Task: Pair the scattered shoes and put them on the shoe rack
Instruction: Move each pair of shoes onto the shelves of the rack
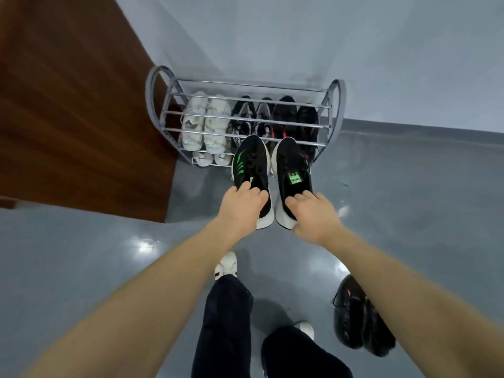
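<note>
My left hand (241,207) grips the heel of a black sneaker with green stripes (249,162). My right hand (313,214) grips the heel of its matching black sneaker with a green tongue label (293,166). Both shoes hang side by side, toes pointing at the metal shoe rack (245,100) against the wall, just in front of and above its lower tiers. On the rack sit a white pair (206,122), a black-and-white knit pair (252,118) and a black pair with red accents (297,118). A second white pair (210,159) peeks out on a lower shelf.
A black pair of shoes (360,317) lies on the grey floor at the lower right, beside my right forearm. A brown wooden door (68,105) stands left of the rack. My legs in dark trousers and white shoes (226,264) are below.
</note>
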The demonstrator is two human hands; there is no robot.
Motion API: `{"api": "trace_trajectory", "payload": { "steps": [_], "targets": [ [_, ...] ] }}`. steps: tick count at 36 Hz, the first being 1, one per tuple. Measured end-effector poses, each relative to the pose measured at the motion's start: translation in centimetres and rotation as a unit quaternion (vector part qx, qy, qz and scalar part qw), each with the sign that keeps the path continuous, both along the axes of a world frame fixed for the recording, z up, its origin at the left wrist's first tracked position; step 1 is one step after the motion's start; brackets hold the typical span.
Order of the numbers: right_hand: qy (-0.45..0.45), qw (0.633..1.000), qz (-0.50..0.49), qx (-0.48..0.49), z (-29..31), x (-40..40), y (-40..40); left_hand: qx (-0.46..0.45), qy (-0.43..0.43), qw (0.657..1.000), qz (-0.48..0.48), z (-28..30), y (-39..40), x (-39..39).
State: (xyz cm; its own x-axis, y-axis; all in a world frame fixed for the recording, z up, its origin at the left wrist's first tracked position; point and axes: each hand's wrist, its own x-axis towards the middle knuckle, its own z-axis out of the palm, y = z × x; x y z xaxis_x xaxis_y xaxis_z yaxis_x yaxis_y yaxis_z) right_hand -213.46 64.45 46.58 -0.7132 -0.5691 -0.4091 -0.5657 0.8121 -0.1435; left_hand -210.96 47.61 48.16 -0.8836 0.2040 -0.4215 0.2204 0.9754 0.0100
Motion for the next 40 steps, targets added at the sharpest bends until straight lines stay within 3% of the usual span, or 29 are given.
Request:
{"api": "trace_trajectory", "payload": {
  "steps": [7, 16, 24, 40],
  "targets": [
    [0.036, 0.999, 0.003, -0.032, 1.3, -5.5, -6.9, -0.007, 0.015, 0.999, 0.041, 1.0, -6.4, -4.6],
    [0.023, 1.000, -0.007, -0.003, 1.0, -13.5, -17.0, -0.041, 0.006, 0.999, 0.008, 0.1, -16.5, -12.0],
    [0.030, 0.998, 0.028, 0.046, -1.9, -19.0, -21.3, -0.063, 0.004, 0.998, -0.017, -2.7, -22.8, -17.4],
    [-0.017, 1.000, 0.016, 0.014, -9.4, -25.0, -29.7, -0.010, 0.008, 0.996, 0.091, -9.9, -28.2, -23.3]
  ]
}}
